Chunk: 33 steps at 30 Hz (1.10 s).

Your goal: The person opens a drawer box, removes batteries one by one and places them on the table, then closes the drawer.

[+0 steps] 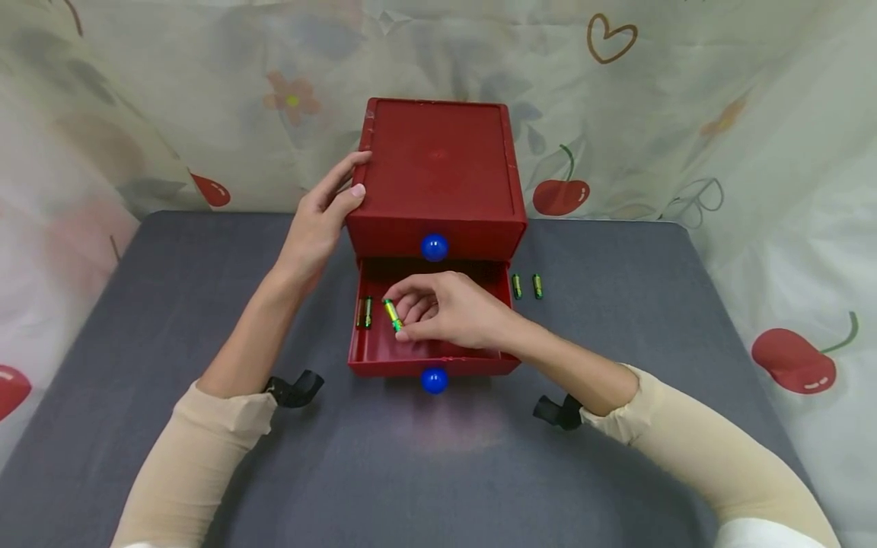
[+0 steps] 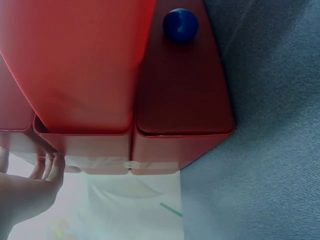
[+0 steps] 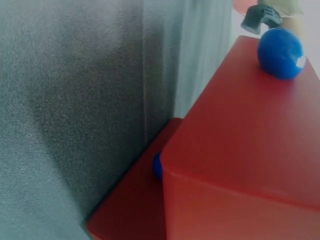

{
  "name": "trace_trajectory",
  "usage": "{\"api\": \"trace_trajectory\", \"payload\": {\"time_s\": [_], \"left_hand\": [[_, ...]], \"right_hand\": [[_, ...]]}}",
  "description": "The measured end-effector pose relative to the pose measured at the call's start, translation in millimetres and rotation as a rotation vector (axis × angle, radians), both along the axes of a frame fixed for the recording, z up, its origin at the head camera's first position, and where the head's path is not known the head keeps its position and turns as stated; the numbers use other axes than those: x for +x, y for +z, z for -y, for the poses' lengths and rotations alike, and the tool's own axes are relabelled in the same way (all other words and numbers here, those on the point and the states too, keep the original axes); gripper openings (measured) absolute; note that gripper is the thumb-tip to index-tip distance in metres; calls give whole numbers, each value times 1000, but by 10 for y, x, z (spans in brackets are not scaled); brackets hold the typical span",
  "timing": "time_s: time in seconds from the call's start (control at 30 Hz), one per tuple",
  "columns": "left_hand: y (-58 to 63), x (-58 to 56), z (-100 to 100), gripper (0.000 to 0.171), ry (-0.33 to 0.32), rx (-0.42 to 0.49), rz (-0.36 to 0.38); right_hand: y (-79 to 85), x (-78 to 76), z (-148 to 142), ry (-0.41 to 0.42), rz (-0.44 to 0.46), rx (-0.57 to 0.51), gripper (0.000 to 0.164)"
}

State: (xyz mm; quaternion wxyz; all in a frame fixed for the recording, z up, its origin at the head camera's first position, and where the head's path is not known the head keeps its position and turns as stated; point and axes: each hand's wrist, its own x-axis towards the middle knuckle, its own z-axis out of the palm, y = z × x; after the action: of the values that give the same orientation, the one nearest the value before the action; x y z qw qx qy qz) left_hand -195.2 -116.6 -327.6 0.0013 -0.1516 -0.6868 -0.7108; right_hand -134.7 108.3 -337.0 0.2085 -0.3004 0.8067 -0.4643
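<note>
My right hand [image 1: 452, 308] pinches a small green and yellow battery [image 1: 393, 314] between thumb and fingertips, over the pulled-out drawer [image 1: 438, 368] of a red cabinet [image 1: 438, 160]. Inside, a similar battery [image 1: 368, 312] lies along the drawer's left wall; the darker shape beside it may be a reflection. My left hand [image 1: 318, 217] rests against the cabinet's upper left edge, fingers extended. In the left wrist view its fingers touch the red side wall. The right wrist view shows the drawer's front and blue knob [image 3: 281, 53], but not the right hand.
Two more batteries, one [image 1: 517, 286] near the drawer and another [image 1: 537, 286] beside it, lie on the grey cloth [image 1: 617, 304] to the right. The upper drawer, with a blue knob [image 1: 435, 247], is closed, as is a lower one [image 2: 185, 85]. A patterned curtain [image 1: 226, 99] hangs behind.
</note>
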Motion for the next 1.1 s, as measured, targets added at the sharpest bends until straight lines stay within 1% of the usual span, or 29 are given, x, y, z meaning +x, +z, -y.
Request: {"api": "trace_trajectory", "payload": {"time_s": [0.23,0.47,0.77,0.97,1.1], "left_hand": [[13,-7,5,47,10,-20,-9],[27,-21,21,48,2,-25,-16],[53,-24,29,47,-13,-11,7],[62,0,16,45,0,-48,16],[59,21,0,45,10,-70,24]], "right_hand": [[59,15,-128,-18,35,-63,41],[122,9,-246,-52,40,-80,41],[189,21,-407,-90,44,-126,41],[193,65,-558,-143,78,-132,40],[182,93,-665,-152,92,-139,40]]}}
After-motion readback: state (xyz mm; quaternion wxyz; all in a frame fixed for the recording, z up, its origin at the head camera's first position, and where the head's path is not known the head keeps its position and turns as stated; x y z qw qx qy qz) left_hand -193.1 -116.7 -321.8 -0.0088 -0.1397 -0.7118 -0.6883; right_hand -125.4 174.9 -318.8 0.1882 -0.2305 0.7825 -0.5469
